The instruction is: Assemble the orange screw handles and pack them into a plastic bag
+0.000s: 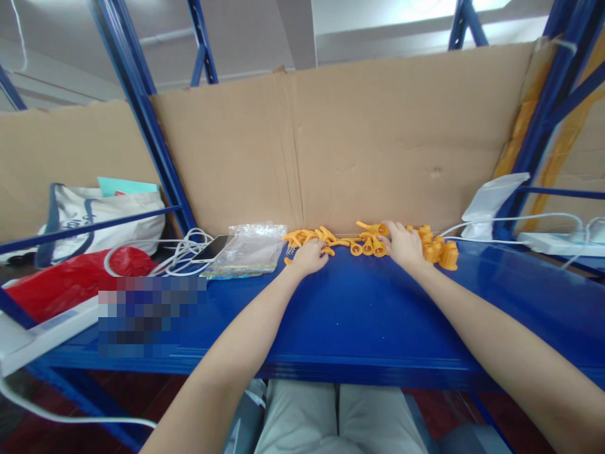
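My left hand (311, 255) reaches into a loose pile of orange curved pieces (326, 234) at the back of the blue table. Its fingers are curled, and one orange curved piece (328, 251) sticks out at the fingertips. Small metal springs (291, 250) lie just left of that hand. To the right, my right hand (405, 246) is closed around the end of an orange funnel-shaped piece (382, 230), its fingertips partly hidden. Several more orange funnel-shaped pieces (367, 248) lie between the hands, open ends toward me. Beyond my right wrist stand several orange ribbed caps (448, 255).
A tall cardboard sheet (368, 139) backs the blue table (350, 321). On the left are a clear plastic bag (255, 249), a phone (212, 248), white cables (182, 255) and a red bag (85, 280). A white pouch (489, 205) leans at the right near a power strip (551, 243).
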`<state>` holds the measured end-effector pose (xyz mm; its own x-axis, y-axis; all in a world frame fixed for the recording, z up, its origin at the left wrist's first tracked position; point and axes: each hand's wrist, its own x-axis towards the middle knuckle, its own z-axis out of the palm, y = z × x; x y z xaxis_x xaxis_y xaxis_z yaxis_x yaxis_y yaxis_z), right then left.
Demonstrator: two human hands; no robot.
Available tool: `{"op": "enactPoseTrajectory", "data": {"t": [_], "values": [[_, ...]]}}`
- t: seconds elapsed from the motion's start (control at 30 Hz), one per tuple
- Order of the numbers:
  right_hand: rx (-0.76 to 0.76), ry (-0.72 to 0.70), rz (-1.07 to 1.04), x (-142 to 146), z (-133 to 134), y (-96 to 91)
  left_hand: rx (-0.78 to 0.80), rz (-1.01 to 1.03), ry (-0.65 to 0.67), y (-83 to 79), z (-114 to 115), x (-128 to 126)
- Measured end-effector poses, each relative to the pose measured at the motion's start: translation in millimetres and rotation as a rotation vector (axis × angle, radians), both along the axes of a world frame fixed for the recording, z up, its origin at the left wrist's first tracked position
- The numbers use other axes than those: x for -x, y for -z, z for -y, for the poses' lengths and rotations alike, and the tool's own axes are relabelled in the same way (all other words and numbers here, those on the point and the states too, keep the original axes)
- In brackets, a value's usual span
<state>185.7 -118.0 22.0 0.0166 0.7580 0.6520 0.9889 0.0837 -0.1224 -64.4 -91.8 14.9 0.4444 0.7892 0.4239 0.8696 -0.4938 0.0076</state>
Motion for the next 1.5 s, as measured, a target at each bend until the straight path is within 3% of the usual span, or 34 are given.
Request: {"op": "enactPoseTrajectory", "data": {"t": [0.1, 0.23, 0.53, 0.93, 1.27, 1.5], "values": [[0.091, 0.054, 0.161, 5, 0, 4.2, 0.028, -0.074, 0.054, 2.9, -2, 1], [0.145, 0.058, 0.224, 10, -3, 8.1, 0.124, -0.2, 0.013, 8.2, -5, 0], [0.167, 0.024, 0.24, 16, -4, 11.1, 0.217, -0.134, -0.064, 20.8, -10, -4], [0.21, 0.037, 0.076, 15, -7, 11.5, 0.217, -0.063, -0.134, 24.7, -15, -8], [0.158, 0.096, 0.202, 21, -5, 11.4, 0.221, -0.074, -0.242, 19.8, -8, -14], [0.151, 0.082, 0.147, 18, -7, 15.8, 0.182, -0.072, -0.203, 22.2, -10, -10]]}}
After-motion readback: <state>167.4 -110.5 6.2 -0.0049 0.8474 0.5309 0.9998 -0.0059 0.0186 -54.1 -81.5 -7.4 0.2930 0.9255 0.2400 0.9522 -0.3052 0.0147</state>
